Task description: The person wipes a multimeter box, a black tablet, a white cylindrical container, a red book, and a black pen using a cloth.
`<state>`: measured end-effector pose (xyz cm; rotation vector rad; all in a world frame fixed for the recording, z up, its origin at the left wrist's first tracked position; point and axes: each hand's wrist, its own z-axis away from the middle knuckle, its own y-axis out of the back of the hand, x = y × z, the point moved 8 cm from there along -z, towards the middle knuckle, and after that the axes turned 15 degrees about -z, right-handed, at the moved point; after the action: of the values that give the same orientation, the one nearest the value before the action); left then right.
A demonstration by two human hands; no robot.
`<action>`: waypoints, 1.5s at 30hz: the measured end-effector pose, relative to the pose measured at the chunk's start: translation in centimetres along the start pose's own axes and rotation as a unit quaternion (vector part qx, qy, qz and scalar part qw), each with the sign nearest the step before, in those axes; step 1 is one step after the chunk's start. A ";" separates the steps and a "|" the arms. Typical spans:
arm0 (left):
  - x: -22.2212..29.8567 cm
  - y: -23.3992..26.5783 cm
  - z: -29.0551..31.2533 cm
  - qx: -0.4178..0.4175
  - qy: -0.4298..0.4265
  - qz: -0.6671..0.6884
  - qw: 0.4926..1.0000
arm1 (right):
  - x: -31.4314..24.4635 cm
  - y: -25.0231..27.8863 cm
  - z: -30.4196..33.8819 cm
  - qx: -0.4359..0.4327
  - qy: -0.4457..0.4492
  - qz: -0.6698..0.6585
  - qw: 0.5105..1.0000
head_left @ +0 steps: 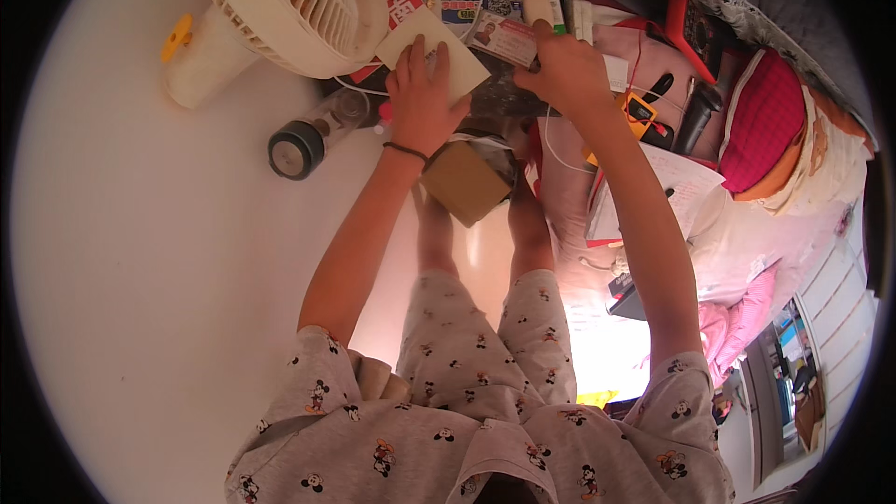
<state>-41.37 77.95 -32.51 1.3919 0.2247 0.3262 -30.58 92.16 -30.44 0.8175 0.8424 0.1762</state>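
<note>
My left hand [425, 93] rests with fingers spread on a pale cream square sheet or pad [457, 63] on the cluttered dark table. My right hand [571, 70] is curled at the right end of a card with a small photo [504, 37]. Its index finger reaches up by a short white cylinder [537, 7], and the thumb lies below the card's edge. What lies between these fingers is mostly hidden. Printed booklets [464, 2] lie behind the card. Below the table edge, between my legs, is a tan box-like thing [469, 182].
A cream fan [285, 14] stands at the far left, beside a clear bottle with a dark lid [303, 145]. To the right lie a yellow meter [638, 112], a red-and-black device [693, 37], written papers [663, 191] and a red bag [765, 121]. A white cable [557, 145] hangs near my right forearm.
</note>
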 end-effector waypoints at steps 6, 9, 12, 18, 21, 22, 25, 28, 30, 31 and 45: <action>0.1 -0.5 0.0 0.008 0.013 -0.018 1.000 | 1.9 2.0 2.8 0.003 -0.063 -0.276 0.959; 0.9 -1.2 -0.1 0.008 0.017 -0.034 0.999 | 4.9 0.7 4.2 -0.007 -0.125 -0.416 0.901; 0.7 -1.6 0.0 0.008 0.023 -0.053 0.998 | 4.7 -0.2 6.3 -0.004 -0.180 -0.631 0.755; 1.2 0.4 0.7 0.044 0.029 0.032 0.998 | 4.0 -1.4 8.8 0.043 -0.180 -0.708 0.681; 2.9 1.4 1.5 -0.033 0.063 0.400 0.914 | 3.4 -0.5 10.1 0.066 -0.166 -0.613 0.770; 4.5 1.0 2.4 -0.126 0.099 0.641 0.751 | 2.6 -0.1 10.3 0.067 -0.148 -0.560 0.813; 6.8 5.5 3.3 -0.122 0.067 0.801 0.582 | -0.6 0.7 11.6 0.113 -0.135 -0.464 0.868; 6.7 5.4 4.5 -0.102 0.096 0.802 0.580 | -1.7 -0.6 12.7 0.124 -0.134 -0.430 0.884; 6.7 4.9 5.1 -0.107 0.108 0.798 0.584 | -1.9 -1.1 13.3 0.135 -0.139 -0.421 0.886; 6.7 4.7 5.3 -0.100 0.118 0.805 0.573 | -1.7 -1.3 13.6 0.142 -0.139 -0.415 0.888; 1.7 -0.5 9.3 -0.068 0.257 0.690 0.673 | -0.1 -3.6 15.4 0.124 -0.190 -0.564 0.794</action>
<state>-36.54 69.86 -31.36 1.0295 -0.4717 1.9777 -20.12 80.84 -26.95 0.4402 0.8475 -1.1526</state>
